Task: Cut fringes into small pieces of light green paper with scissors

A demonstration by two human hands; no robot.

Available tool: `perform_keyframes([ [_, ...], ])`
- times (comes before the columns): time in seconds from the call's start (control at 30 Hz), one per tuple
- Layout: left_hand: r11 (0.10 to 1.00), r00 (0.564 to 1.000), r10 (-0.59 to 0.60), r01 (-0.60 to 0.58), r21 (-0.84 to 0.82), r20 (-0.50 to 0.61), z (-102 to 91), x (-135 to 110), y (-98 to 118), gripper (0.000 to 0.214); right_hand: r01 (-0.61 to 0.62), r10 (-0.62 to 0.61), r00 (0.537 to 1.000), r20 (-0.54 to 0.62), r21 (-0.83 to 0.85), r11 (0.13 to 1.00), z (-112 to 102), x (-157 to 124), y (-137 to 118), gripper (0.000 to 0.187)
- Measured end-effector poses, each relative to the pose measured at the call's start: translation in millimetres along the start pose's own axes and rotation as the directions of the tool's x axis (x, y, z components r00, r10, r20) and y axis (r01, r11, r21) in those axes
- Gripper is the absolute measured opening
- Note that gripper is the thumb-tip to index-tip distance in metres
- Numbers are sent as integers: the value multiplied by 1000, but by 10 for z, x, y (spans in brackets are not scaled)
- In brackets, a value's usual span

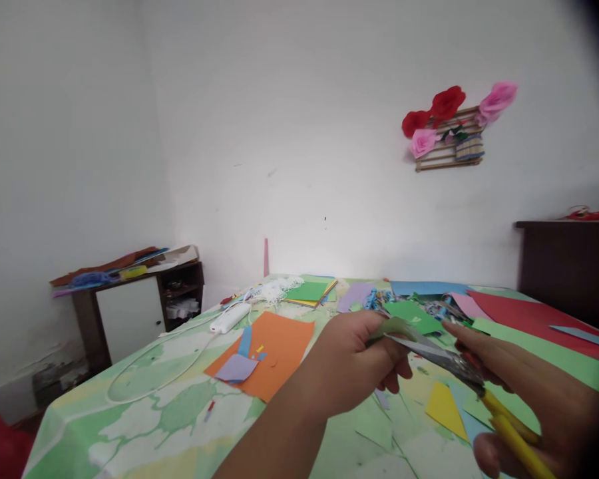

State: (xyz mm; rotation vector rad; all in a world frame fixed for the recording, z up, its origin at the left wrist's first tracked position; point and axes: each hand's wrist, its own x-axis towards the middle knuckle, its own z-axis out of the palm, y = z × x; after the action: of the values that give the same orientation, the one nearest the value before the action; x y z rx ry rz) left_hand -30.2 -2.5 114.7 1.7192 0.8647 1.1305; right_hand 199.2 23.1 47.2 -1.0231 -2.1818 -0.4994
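My left hand (354,359) is closed in a pinch on a small strip of green paper (395,326). Yellow-handled scissors (446,359) are in my right hand (544,386), with the handles inside the hand and the blades reaching left to the green strip. The blades lie close along the strip; whether they touch it I cannot tell. Beneath the hands lie a yellow paper piece (445,409) and a pale green piece (374,426). Behind them rests a green sheet (414,317).
A patterned cloth covers the table (180,412). On it lie an orange sheet (284,339) with scraps, a white power strip (230,318) with a cable, a paper stack (307,291), and a red sheet (524,319). A low cabinet (130,316) stands left.
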Motion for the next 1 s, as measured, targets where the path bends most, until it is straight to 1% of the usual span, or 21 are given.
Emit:
perform_keyframes([
  [0.1, 998, 1000, 15, -15, 61, 4, 2, -6, -13, 16, 2, -2, 1000, -9, 3, 1000, -25, 32, -43, 81],
  [0.23, 985, 997, 75, -73, 153, -3, 2, -18, -20, 17, 6, -6, 1000, 11, 9, 1000, -41, 84, -87, 80],
  [0.27, 982, 996, 88, -87, 167, -2, 1, -20, -20, 17, 2, -2, 1000, 23, 12, 1000, -37, 92, -90, 80],
  [0.33, 980, 995, 97, -97, 173, 4, -3, -22, -17, 18, -6, 6, 1000, 6, 14, 1000, -23, 100, -83, 80],
  [0.43, 989, 998, 63, -64, 137, 17, -10, -23, -5, 19, 5, -5, 998, -61, 5, 1000, -5, 100, -67, 77],
  [0.5, 997, 999, 19, -22, 77, 30, -14, -24, 5, 19, 6, -5, 996, -89, 10, 1000, -3, 99, -64, 77],
  [0.57, 1000, 999, -2, 2, 0, 54, -16, -23, 11, 22, -7, 10, 997, -81, 31, 999, -3, 98, -68, 75],
  [0.63, 998, 997, 4, 2, -66, 81, -20, -19, 11, 23, -31, 34, 998, -60, 59, 998, -2, 90, -68, 74],
  [0.7, 995, 995, 11, -1, -101, 101, -29, -11, 6, 22, -62, 63, 998, -17, 88, 994, 5, 69, -54, 74],
  [0.77, 994, 995, 2, 9, -105, 104, -41, 0, 4, 19, -90, 90, 996, 4, 116, 989, 17, 41, -31, 75],
  [0.83, 996, 994, -19, 27, -84, 105, -56, 9, 8, 17, -118, 120, 993, -6, 140, 983, 25, 27, -18, 70],
  [0.93, 997, 993, -54, 59, -51, 105, -71, 15, 21, 16, -166, 180, 981, -66, 173, 971, 9, 73, -55, 58],
  [1.0, 996, 993, -66, 71, -45, 99, -72, 16, 29, 16, -204, 229, 967, -110, 196, 959, -20, 146, -114, 58],
])
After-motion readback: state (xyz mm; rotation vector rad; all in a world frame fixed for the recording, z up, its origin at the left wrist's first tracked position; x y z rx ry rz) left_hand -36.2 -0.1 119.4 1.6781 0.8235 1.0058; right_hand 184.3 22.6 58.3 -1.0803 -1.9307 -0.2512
